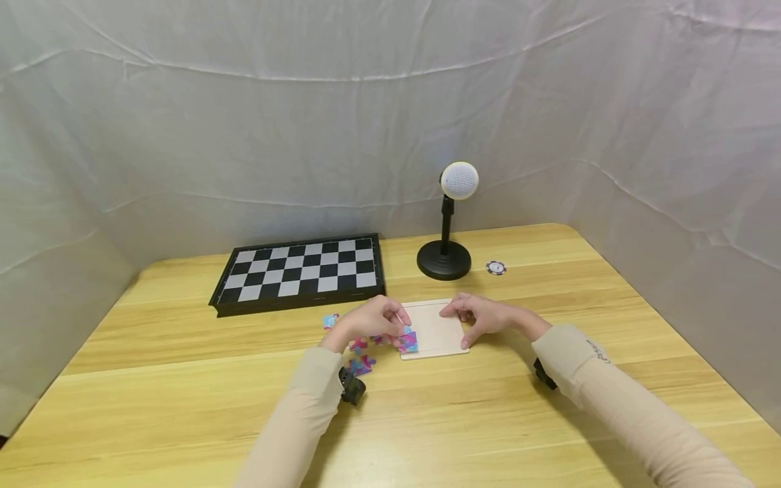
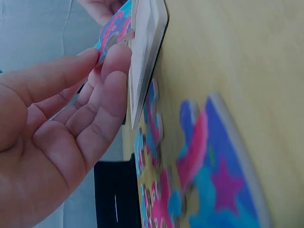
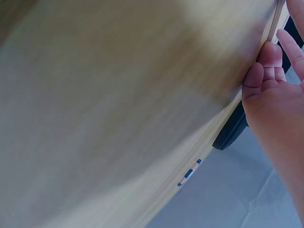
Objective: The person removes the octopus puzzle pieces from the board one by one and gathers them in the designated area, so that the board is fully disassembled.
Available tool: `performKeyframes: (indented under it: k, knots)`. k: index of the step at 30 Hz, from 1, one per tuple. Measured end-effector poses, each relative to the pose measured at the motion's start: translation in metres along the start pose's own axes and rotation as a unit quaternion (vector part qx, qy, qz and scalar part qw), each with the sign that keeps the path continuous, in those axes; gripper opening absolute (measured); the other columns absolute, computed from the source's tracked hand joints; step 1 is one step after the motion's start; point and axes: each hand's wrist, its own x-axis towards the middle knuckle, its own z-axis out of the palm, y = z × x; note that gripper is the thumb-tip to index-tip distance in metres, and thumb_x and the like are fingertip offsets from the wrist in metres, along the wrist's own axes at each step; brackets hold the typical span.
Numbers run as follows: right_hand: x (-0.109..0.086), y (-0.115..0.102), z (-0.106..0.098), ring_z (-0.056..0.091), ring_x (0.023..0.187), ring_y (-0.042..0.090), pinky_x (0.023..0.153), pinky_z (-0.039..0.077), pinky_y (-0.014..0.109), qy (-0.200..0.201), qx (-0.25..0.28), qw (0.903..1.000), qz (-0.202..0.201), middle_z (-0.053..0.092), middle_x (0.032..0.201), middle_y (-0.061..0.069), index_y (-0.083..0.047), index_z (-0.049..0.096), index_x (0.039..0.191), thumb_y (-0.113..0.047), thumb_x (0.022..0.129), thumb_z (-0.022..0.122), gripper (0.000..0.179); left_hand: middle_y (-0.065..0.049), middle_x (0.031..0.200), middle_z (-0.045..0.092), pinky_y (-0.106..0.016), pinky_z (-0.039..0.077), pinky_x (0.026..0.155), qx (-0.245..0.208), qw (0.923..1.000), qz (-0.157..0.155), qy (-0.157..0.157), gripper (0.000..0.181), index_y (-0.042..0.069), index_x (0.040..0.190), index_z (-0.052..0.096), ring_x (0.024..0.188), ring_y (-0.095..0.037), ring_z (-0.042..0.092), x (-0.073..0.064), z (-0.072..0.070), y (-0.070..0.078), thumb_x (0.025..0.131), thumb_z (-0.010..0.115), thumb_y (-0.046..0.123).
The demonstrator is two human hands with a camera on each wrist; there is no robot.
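A shallow light-wood puzzle tray [image 1: 436, 330] lies flat in front of me. At its left end my left hand [image 1: 373, 318] pinches a pink, purple and blue jigsaw piece [image 2: 114, 29] between thumb and fingers, right at the rim. My right hand [image 1: 485, 317] grips the tray's right side, thumb at the near corner and fingers towards the far side. In the right wrist view, its curled fingers [image 3: 268, 54] rest low by the tray edge. Several loose jigsaw pieces [image 1: 361, 366] lie left of the tray, partly hidden under my left hand.
Behind and left is a black-framed checkered board [image 1: 305, 266]. A microphone [image 1: 459, 181] on a round black base [image 1: 444, 260] stands beyond the tray, with a poker chip [image 1: 496, 268] to its right. Pale cloth [image 1: 305, 135] hangs around the table's back and sides.
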Motion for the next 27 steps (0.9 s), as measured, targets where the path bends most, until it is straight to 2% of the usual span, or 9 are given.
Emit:
performKeyframes:
  k: [8, 13, 23, 27]
  knots:
    - [-0.001, 0.0, 0.0, 0.037, 0.077, 0.02, 0.067, 0.034, 0.027, 0.002, -0.002, 1.0, -0.003, 0.042, 0.089, 0.009, 0.01, 0.05, 0.118, -0.013, 0.068, 0.077, 0.06, -0.014, 0.07, 0.06, -0.034, 0.051, 0.061, -0.025, 0.9997, 0.002, -0.007, 0.008, -0.009, 0.09, 0.057, 0.062, -0.024, 0.061, -0.013, -0.008, -0.005, 0.083, 0.056, -0.005]
    - [-0.001, -0.001, 0.0, 0.037, 0.076, 0.019, 0.066, 0.034, 0.026, 0.002, -0.003, 1.0, -0.002, 0.042, 0.088, 0.009, 0.01, 0.05, 0.118, -0.013, 0.068, 0.077, 0.061, -0.014, 0.07, 0.059, -0.034, 0.051, 0.061, -0.021, 0.9997, 0.002, -0.013, 0.007, -0.009, 0.089, 0.056, 0.06, -0.023, 0.06, -0.02, -0.011, -0.006, 0.084, 0.055, -0.005]
    - [-0.001, -0.002, 0.0, 0.036, 0.076, 0.019, 0.066, 0.033, 0.026, 0.003, -0.006, 1.0, -0.005, 0.041, 0.087, 0.008, 0.01, 0.05, 0.117, -0.013, 0.068, 0.077, 0.061, -0.012, 0.074, 0.056, -0.029, 0.05, 0.058, -0.025, 0.9982, -0.027, -0.046, 0.009, -0.011, 0.09, 0.054, 0.057, -0.015, 0.057, -0.024, -0.012, -0.011, 0.082, 0.051, -0.01]
    - [-0.001, -0.003, 0.0, 0.037, 0.076, 0.02, 0.066, 0.034, 0.026, 0.004, -0.008, 0.9999, -0.006, 0.042, 0.087, 0.008, 0.009, 0.05, 0.117, -0.014, 0.067, 0.077, 0.061, -0.011, 0.073, 0.057, -0.029, 0.05, 0.056, -0.012, 0.9981, -0.04, -0.046, 0.008, -0.011, 0.089, 0.056, 0.056, -0.015, 0.057, -0.024, -0.01, -0.011, 0.082, 0.053, -0.009]
